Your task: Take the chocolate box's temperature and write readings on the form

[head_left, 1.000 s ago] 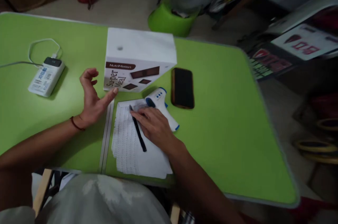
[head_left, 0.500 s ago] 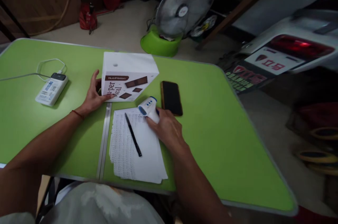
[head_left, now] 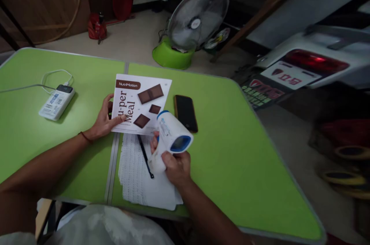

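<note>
My left hand (head_left: 105, 121) grips the left edge of a white box (head_left: 124, 100) printed with chocolate pieces, its thumb across the front. The printed face is turned toward me. In my right hand (head_left: 176, 164) is a white and blue infrared thermometer (head_left: 172, 133), held by its handle above the papers, its screen end facing right and toward me. Its front end is close to the box's lower right; I cannot tell whether they touch. Under it, a black pen (head_left: 143, 152) lies on a stack of printed sheets (head_left: 135, 183), partly covered by the box and the thermometer.
A black phone (head_left: 185, 113) in an orange-brown case lies right of the box. A white power bank (head_left: 57, 102) with a cable is at the left of the green table (head_left: 237, 168). Behind the table stands a fan (head_left: 198, 21); a motorbike (head_left: 318, 60) is at the right.
The thermometer has been lifted off the papers and turned, its screen end now toward the right. The box has tipped so its front shows and its top no longer does.
</note>
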`<state>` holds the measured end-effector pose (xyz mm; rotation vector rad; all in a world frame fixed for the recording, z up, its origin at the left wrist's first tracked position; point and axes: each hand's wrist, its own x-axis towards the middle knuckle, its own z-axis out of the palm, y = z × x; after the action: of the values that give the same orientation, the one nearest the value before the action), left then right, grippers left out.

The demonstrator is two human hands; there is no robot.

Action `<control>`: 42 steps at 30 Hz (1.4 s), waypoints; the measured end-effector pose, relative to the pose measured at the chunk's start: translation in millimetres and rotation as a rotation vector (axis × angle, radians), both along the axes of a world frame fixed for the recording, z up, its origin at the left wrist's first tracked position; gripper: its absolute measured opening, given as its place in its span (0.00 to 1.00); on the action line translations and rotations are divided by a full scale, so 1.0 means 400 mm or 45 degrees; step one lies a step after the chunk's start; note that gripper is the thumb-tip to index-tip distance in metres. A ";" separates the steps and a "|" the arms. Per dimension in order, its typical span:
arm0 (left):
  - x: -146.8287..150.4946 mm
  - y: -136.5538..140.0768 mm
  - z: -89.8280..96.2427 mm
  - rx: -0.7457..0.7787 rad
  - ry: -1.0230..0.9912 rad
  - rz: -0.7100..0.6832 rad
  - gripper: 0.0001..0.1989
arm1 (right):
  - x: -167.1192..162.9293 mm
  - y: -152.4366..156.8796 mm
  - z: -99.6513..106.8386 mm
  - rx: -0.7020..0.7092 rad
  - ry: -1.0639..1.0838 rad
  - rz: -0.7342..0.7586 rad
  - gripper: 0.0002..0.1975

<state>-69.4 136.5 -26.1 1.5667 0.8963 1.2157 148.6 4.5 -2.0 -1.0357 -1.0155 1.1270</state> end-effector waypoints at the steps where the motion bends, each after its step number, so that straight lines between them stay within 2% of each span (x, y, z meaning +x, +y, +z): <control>1: -0.001 0.000 0.001 -0.001 0.009 -0.019 0.44 | -0.003 0.002 -0.005 -0.029 0.003 -0.011 0.17; 5: 0.003 0.001 0.012 0.022 0.007 -0.105 0.43 | -0.007 0.010 -0.017 -0.083 -0.121 -0.088 0.16; 13: 0.004 0.000 0.014 0.165 0.071 -0.069 0.43 | -0.025 0.027 0.007 -0.137 -0.250 -0.075 0.16; 21: 0.004 0.004 0.002 0.216 0.037 -0.062 0.42 | -0.017 0.032 0.019 -0.142 -0.337 -0.059 0.15; 33: 0.004 0.005 0.005 0.261 0.061 -0.065 0.41 | -0.018 0.030 0.010 -0.102 -0.268 -0.063 0.14; 42: 0.005 0.004 0.011 0.237 0.051 -0.097 0.42 | -0.019 0.030 0.002 -0.158 -0.224 -0.068 0.15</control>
<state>-67.5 138.0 -21.7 1.7624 0.7588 1.2457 141.1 16.4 -1.1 -1.2718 -1.0603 1.0800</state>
